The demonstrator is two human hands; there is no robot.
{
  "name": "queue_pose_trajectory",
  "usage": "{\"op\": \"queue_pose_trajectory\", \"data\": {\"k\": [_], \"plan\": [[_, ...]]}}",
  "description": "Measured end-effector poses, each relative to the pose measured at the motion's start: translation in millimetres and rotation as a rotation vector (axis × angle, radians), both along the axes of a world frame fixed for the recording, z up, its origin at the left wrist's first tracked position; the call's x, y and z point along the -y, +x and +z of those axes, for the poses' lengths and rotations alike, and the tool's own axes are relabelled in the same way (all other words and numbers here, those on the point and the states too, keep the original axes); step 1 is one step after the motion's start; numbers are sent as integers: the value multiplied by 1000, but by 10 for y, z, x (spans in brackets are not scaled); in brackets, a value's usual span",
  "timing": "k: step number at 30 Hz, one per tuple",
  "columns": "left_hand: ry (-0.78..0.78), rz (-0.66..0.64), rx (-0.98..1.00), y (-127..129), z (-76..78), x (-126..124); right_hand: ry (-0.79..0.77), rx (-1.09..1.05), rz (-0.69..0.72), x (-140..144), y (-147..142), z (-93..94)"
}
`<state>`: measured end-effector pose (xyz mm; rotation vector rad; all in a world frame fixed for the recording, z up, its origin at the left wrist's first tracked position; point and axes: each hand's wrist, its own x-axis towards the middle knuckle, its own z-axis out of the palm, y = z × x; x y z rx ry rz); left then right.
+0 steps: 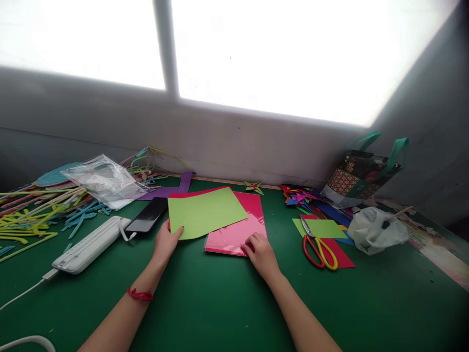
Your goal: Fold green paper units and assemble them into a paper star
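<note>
Green sheet point(207, 211): my left hand point(164, 243) pinches its near corner.
Pink packet point(234, 234): my right hand point(261, 253) presses its near edge.

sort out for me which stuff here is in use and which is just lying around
In hand: green sheet, lifted by the left hand; pink pack, pinned by the right hand.

Lying about: scissors, phone, white device, strips, clear bag, scraps, tote, white bag.
</note>
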<state>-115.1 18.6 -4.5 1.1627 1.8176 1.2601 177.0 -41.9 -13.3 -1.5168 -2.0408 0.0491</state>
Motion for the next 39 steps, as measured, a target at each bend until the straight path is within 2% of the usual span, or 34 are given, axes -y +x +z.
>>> {"op": "queue_pose_trajectory", "data": {"k": [1,3,4,6,8,9,12,15,20,23,25,28,31,35,37,39], "plan": [[20,29,-63,20,45,51,-1,4,-2,-1,-5,-3],[227,107,-427,122,138,173,-3,9,-6,0,-17,-7],[328,90,-569,202,175,238,-2,13,-8,1,-23,-9],[455,-97,-760,406,208,356,0,21,-12,0,-32,-11],[464,-318,-867,634,182,444,2,29,-15,-1,-36,-12],[452,-379,-900,741,153,472,2,33,-16,-2,-38,-11],[381,-455,-1002,979,61,503,3,43,-20,-3,-40,-9],[352,-465,-1059,1040,18,493,7,48,-34,1,-40,-9],[255,-431,-908,839,1,479,11,45,-70,22,14,12],[146,-421,-631,702,-29,460,-4,-21,-167,46,75,29],[92,-409,-519,657,-51,450,-41,-199,-278,65,115,28],[70,-415,-471,656,-63,462,-112,-495,-371,78,197,9],[33,-401,-321,702,-37,490,-219,-630,-387,57,349,-1],[-155,-338,181,818,8,467,-499,-831,-345,27,588,47],[-212,-378,285,913,10,439,-621,-920,-294,37,672,96],[-251,-430,372,1028,-2,429,-676,-999,-263,68,729,157]]}}
